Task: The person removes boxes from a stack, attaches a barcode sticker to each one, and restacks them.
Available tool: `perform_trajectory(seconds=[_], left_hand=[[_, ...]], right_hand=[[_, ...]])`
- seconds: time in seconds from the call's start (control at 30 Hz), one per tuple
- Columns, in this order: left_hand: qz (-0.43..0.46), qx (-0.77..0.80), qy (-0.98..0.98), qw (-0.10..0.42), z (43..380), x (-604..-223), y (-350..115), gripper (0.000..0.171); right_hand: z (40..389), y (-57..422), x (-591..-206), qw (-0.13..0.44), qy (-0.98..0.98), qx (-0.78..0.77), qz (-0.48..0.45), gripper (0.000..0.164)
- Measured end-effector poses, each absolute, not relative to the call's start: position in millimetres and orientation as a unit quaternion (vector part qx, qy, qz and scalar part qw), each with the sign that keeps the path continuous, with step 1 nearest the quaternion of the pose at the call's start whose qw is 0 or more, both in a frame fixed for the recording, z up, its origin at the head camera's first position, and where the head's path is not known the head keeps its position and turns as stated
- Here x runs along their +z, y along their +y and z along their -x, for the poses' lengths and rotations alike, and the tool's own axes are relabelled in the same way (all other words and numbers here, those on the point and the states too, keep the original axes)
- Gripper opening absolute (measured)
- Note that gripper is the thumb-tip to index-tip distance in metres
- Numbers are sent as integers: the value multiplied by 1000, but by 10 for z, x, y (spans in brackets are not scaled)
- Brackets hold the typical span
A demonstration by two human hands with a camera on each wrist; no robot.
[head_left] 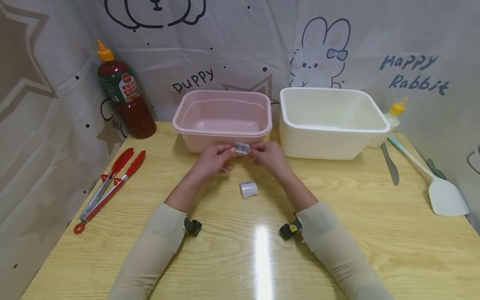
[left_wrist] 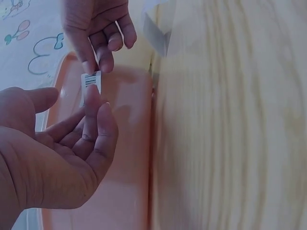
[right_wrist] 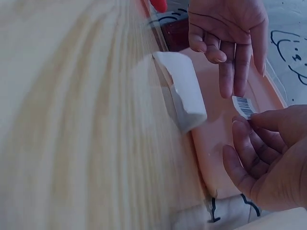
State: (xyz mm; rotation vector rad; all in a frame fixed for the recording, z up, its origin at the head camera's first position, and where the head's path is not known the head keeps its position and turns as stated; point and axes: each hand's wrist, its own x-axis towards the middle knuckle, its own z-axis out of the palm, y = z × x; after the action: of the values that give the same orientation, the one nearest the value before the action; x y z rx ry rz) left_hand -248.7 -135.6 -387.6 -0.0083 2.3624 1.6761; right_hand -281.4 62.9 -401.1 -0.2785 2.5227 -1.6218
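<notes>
The right hand (head_left: 271,156) pinches a barcode sticker (head_left: 242,147) between its fingers, beside the pink tub's (head_left: 195,141) near side; the left hand's (head_left: 212,161) fingers touch its left end, thumb apart. A curled label (head_left: 249,191) lies nearer on the desk (head_left: 221,262).

We saw the yellow-capped bottle (head_left: 393,118) at the far right only in part, since the white bin (head_left: 322,143) hid the rest. The print on the barcode label (head_left: 242,148) was too small for us to read. Near edges cut off both sleeves (head_left: 150,250); the far edge cropped a cartoon drawing (head_left: 156,18).
</notes>
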Motion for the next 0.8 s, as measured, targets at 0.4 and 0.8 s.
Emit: perform_trajectory(seconds=[0.4, 0.8], left_hand=[[10, 564, 819, 111, 2411, -3823, -1645, 44], [33, 549, 831, 87, 2428, -3797, -1890, 43]], right_hand=[[2747, 355, -3985, 69, 852, -489, 174, 29], [2737, 136, -3928, 87, 831, -507, 213, 32]])
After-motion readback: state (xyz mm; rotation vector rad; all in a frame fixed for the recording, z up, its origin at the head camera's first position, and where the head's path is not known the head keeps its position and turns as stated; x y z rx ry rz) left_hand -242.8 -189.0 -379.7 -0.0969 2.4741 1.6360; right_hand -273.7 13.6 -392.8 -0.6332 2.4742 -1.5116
